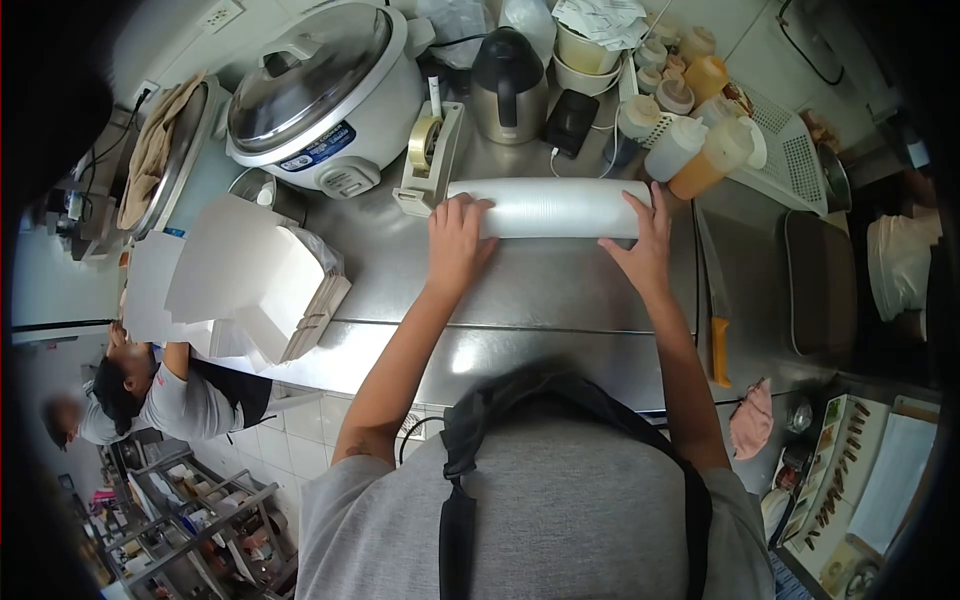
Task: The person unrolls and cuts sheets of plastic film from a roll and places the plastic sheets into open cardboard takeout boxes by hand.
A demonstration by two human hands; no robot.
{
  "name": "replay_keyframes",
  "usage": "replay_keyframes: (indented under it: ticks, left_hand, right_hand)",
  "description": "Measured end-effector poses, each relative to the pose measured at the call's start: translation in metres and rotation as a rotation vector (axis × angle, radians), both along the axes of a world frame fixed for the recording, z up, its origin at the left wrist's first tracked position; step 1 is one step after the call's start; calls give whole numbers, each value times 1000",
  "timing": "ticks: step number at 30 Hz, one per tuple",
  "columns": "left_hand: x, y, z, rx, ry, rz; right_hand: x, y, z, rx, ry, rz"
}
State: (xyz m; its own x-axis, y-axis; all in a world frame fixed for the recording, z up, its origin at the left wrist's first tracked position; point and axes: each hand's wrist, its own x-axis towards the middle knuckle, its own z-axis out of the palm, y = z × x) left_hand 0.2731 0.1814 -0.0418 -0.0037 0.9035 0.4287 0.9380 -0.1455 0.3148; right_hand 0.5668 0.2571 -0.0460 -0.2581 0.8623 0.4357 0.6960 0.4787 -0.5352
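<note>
A long, whitish, see-through cylinder [555, 208] with fine crosswise ribs lies on its side on the steel counter [560, 285]. Whether it is a roll or a stack of thin plastic pieces, I cannot tell. My left hand [458, 238] grips its left end, fingers over the top and thumb along the near side. Around the right end is my right hand [645, 240], thumb low and fingers on the far side. A tape dispenser [430, 160] stands close beyond my left hand.
Left are a rice cooker [325, 95] and stacked white cardboard trays [255, 275]. Behind stand a kettle [508, 85] and a black device [572, 122]. Sauce bottles [712, 155] and a yellow-handled knife [720, 350] are right. Other people [170, 395] are at lower left.
</note>
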Motion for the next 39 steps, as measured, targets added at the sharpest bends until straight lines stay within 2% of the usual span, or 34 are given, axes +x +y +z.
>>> replay_keyframes:
  ticks: [7, 14, 17, 20, 23, 26, 31, 34, 35, 39]
  left_hand:
    - [1, 11, -5, 3, 5, -76]
    - [8, 18, -4, 0, -13, -97]
    - [2, 22, -4, 105, -19, -124]
    - [-6, 31, 0, 123, -114, -105]
    - [-8, 43, 14, 46, -322, -22]
    - [-16, 52, 22, -114, -274, -36]
    - [-23, 61, 22, -71, -232, -59]
    - [-24, 61, 22, 43, -167, -173]
    - [-23, 59, 21, 93, -150, -229]
    - [-20, 34, 21, -16, -135, -286]
  right_hand:
    - [2, 14, 8, -195, 2, 87]
    - [-5, 26, 11, -157, -22, 111]
    - [-7, 25, 5, -126, -15, 103]
    - [-7, 23, 6, -112, -32, 96]
    - [-7, 24, 6, -115, -55, 91]
    - [-6, 25, 8, -127, -73, 87]
    - [-8, 23, 10, -162, -90, 62]
    - [-15, 18, 19, -93, -310, -33]
    - [-18, 18, 24, -77, -327, 10]
    - [-46, 16, 42, -42, -333, 285]
